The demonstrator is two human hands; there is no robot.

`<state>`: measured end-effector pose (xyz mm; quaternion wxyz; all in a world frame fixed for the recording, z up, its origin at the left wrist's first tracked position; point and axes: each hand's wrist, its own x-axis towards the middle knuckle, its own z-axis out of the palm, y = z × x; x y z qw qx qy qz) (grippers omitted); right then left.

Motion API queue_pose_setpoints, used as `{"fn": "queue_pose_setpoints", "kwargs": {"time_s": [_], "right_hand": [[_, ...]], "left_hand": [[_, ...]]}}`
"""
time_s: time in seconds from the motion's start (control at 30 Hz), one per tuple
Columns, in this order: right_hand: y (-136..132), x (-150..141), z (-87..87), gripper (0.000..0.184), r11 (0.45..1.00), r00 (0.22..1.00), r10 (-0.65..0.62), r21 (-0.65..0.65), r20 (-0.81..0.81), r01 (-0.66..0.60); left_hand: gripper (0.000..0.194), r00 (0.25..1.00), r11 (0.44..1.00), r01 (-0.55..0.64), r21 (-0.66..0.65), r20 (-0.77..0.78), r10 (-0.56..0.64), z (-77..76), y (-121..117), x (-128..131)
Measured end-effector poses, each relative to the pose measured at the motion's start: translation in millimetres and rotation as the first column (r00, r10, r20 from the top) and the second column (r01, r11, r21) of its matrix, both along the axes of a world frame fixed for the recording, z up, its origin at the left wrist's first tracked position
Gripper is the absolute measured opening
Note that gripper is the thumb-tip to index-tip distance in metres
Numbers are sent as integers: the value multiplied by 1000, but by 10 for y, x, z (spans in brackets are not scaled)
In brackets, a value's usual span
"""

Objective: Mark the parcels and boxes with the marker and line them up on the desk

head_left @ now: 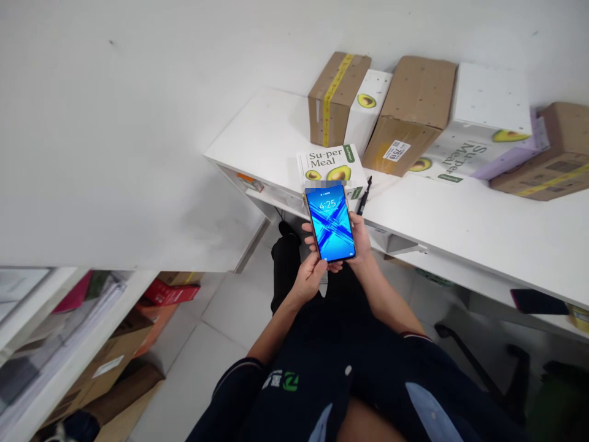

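Observation:
A smartphone (332,227) with a lit blue screen reading 4:25 is held upright in front of me. My left hand (311,273) grips its lower left corner, thumb at the bottom edge and fingers partly behind it. Along the right edge, my right hand (360,238) is closed round the phone, with some fingertips showing past the left side. Just beyond the phone, a white Su-per Meal box (329,161) with avocado pictures lies on the white desk (464,215). A black pen (365,195) rests beside that box, close to my right hand.
Cardboard boxes (407,92) and white avocado-printed boxes (492,98) stand along the wall at the back of the desk. A dark phone-like slab (539,302) sits on the shelf below. At left, a shelf (133,307) stands near more cardboard boxes (103,365). Black chair legs (478,362) are at lower right.

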<state>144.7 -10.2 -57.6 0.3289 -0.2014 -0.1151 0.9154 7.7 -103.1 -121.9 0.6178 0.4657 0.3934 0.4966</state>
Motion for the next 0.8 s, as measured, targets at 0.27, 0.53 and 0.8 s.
{"fn": "queue_pose_setpoints", "kwargs": {"time_s": [0.27, 0.53, 0.8], "right_hand": [[-317, 157, -113, 57, 964, 904, -231, 211, 359, 163], [-706, 369, -214, 21, 671, 464, -739, 593, 489, 445], [-682, 918, -349, 41, 572, 221, -810, 651, 543, 499]], "left_hand": [[42, 999, 1000, 12, -19, 49, -11, 60, 22, 8], [43, 985, 984, 173, 32, -19, -172, 234, 83, 246], [48, 939, 994, 84, 77, -338, -53, 187, 399, 119]]}}
